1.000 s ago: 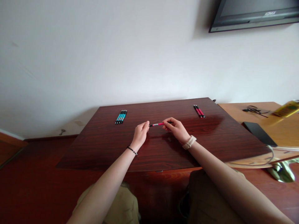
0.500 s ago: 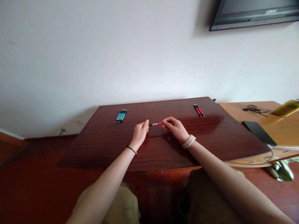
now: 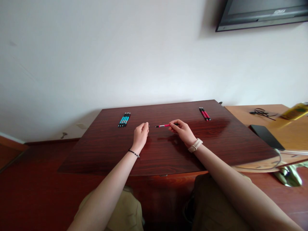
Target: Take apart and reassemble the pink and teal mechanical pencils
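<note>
My right hand (image 3: 181, 131) pinches a pink-and-black pen (image 3: 164, 125) by its right part, holding it nearly level above the dark wooden table (image 3: 166, 157). The pen's black end points left, toward my left hand (image 3: 141, 135). Between that hand's closed thumb and fingers a small silvery piece (image 3: 148, 126) just shows, apart from the pen; most of it is hidden. Several blue-and-black pens (image 3: 124, 119) lie side by side at the table's left rear. Pink-and-black pens (image 3: 205, 114) lie together at the right rear.
A lighter wooden table (image 3: 271, 110) adjoins on the right, with a black cable (image 3: 262, 112), a dark flat object (image 3: 267, 137) and a yellow container (image 3: 295, 111). A wall-mounted screen (image 3: 264, 14) hangs at the upper right. The white wall (image 3: 144, 54) borders the table's back.
My left hand has moved left, away from the pen, with a small silvery piece in its fingers. The pen's left end is now free, held by my right hand alone.
</note>
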Tool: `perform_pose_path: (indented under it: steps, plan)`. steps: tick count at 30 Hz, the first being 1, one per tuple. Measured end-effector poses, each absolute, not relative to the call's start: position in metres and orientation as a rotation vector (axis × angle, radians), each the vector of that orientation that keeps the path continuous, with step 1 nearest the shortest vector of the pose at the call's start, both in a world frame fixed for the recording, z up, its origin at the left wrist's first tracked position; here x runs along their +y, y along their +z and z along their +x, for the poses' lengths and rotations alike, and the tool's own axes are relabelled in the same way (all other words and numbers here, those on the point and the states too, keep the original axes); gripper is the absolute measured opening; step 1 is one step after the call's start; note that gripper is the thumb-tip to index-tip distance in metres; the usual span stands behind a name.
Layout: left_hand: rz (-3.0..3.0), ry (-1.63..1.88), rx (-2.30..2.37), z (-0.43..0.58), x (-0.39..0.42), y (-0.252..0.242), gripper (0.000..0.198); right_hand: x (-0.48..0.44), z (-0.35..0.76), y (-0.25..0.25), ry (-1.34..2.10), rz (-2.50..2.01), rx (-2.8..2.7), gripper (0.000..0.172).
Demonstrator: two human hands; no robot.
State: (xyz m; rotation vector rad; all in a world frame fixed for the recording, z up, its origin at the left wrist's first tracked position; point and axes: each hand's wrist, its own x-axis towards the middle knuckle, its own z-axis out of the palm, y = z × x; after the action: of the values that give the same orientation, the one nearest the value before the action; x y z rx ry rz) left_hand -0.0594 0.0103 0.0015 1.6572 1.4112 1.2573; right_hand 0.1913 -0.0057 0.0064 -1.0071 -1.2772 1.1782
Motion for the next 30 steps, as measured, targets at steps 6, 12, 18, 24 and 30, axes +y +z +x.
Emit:
perform_pose_path:
  steps: [6, 12, 18, 24, 30]
  plan:
    - [2.073, 1.044, 1.690, -0.093, 0.019, 0.013, 0.005, -0.006, 0.193, 0.006, 1.168, -1.018, -1.296, 0.043]
    - [2.443, 0.804, 1.718, -0.103, 0.020, 0.012, 0.014, -0.005, 0.193, 0.005, 1.163, -1.007, -1.307, 0.044]
    - [2.544, 0.735, 1.699, -0.096, 0.018, 0.014, 0.019, -0.005, 0.193, 0.005, 1.166, -1.015, -1.310, 0.043]
    - [2.483, 0.827, 1.665, -0.098, 0.018, 0.014, 0.024, -0.005, 0.194, 0.006, 1.157, -1.016, -1.318, 0.043]
    - [2.491, 1.009, 1.432, -0.086, 0.007, 0.026, 0.021, -0.005, 0.193, 0.006, 1.178, -1.007, -1.307, 0.044]
